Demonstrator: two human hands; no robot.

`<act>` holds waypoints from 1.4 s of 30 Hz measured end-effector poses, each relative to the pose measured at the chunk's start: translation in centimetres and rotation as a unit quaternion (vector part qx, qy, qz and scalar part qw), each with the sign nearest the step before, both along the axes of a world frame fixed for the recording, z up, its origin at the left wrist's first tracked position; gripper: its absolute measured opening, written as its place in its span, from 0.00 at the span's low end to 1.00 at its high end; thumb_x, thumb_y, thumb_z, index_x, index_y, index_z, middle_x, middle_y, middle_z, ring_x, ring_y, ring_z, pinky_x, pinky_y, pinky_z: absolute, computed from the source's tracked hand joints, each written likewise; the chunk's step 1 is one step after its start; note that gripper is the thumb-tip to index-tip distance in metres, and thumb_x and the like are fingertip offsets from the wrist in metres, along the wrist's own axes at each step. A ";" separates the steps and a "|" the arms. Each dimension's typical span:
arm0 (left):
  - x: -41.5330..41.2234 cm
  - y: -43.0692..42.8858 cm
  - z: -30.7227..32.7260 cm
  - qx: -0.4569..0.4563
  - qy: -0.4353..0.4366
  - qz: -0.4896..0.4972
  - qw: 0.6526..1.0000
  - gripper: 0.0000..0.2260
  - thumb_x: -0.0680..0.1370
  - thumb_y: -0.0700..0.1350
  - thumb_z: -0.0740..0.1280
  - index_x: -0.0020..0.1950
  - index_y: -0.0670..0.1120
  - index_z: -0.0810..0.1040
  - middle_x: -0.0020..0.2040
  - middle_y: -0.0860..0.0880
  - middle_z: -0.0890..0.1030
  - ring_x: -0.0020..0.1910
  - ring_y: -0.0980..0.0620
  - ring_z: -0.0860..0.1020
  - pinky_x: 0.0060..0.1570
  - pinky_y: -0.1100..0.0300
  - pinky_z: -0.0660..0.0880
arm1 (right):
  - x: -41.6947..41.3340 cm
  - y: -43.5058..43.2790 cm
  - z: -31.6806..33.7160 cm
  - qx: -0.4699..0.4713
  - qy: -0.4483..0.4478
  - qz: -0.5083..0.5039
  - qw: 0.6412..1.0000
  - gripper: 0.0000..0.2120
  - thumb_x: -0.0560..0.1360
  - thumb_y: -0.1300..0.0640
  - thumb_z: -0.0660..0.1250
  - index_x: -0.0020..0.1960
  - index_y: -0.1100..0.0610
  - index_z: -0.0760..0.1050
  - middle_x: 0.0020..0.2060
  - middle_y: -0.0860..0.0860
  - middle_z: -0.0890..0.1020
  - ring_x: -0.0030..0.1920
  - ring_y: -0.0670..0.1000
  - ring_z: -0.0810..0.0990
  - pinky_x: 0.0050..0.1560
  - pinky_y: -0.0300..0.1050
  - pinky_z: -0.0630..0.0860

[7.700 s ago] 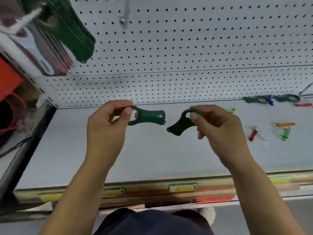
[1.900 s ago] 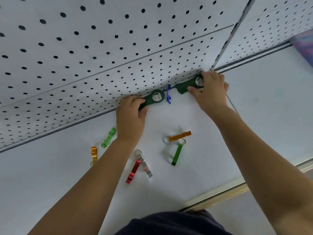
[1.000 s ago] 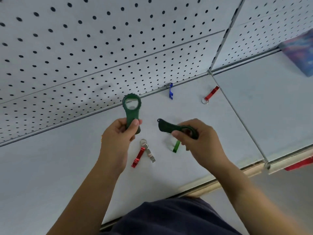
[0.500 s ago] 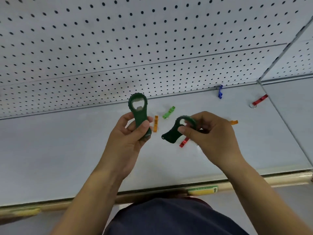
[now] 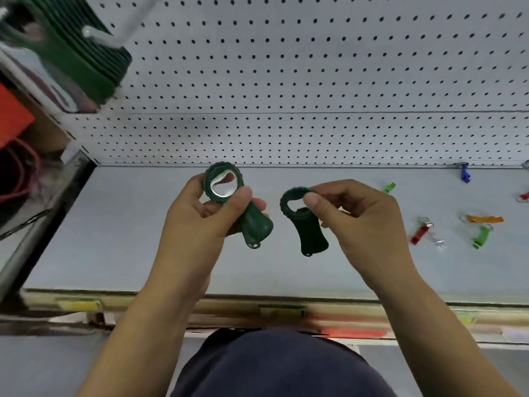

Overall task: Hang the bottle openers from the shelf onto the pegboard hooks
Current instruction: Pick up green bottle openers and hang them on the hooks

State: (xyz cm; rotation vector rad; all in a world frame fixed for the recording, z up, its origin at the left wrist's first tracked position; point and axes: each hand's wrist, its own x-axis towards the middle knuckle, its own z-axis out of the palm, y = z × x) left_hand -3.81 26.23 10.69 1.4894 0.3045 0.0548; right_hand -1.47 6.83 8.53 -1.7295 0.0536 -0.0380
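Observation:
My left hand [image 5: 197, 222] grips a dark green bottle opener [image 5: 252, 224] by its neck, ring end up. My right hand [image 5: 363, 219] pinches the ring of a second dark green opener [image 5: 310, 233], whose handle hangs down. Both are held above the grey shelf [image 5: 114, 239]. At the top left a peg hook [image 5: 114, 35] on the white pegboard [image 5: 315, 81] carries a stack of several green openers [image 5: 86, 61].
Small keychain openers lie on the shelf at the right: red [image 5: 418, 233], orange [image 5: 483, 219], two green [image 5: 481, 236] [image 5: 389, 187], and blue [image 5: 465, 172] by the pegboard. A red item [image 5: 11, 118] and dark shelving sit at the left. The shelf's front edge [image 5: 286, 303] runs below my hands.
The view has swung left, bringing the loaded hook into sight. My left hand has slid up to the opener's neck. The right opener now hangs handle down.

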 end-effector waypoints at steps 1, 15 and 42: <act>-0.4 1.4 0.0 -0.008 0.000 0.011 1.000 0.10 0.79 0.45 0.69 0.60 0.47 0.76 0.43 0.44 0.88 0.47 0.47 0.87 0.53 0.50 0.83 | -0.5 1.4 0.4 0.006 -0.006 0.000 1.000 0.03 0.71 0.53 0.77 0.45 0.51 0.85 0.37 0.48 0.86 0.34 0.42 0.81 0.38 0.35 0.79; -5.0 14.7 3.6 0.051 -0.146 0.111 0.982 0.10 0.80 0.52 0.65 0.45 0.49 0.83 0.39 0.54 0.86 0.42 0.55 0.85 0.49 0.57 0.81 | -4.6 17.2 7.9 0.057 -0.147 0.069 0.985 0.04 0.67 0.47 0.74 0.40 0.47 0.85 0.37 0.50 0.86 0.38 0.54 0.84 0.36 0.40 0.82; -4.8 19.6 8.3 0.083 -0.215 0.049 0.972 0.11 0.77 0.53 0.65 0.45 0.47 0.81 0.37 0.50 0.82 0.31 0.54 0.75 0.32 0.64 0.74 | 0.8 23.7 13.3 0.073 -0.165 0.084 0.980 0.05 0.77 0.55 0.72 0.48 0.54 0.86 0.40 0.50 0.86 0.41 0.45 0.83 0.51 0.44 0.84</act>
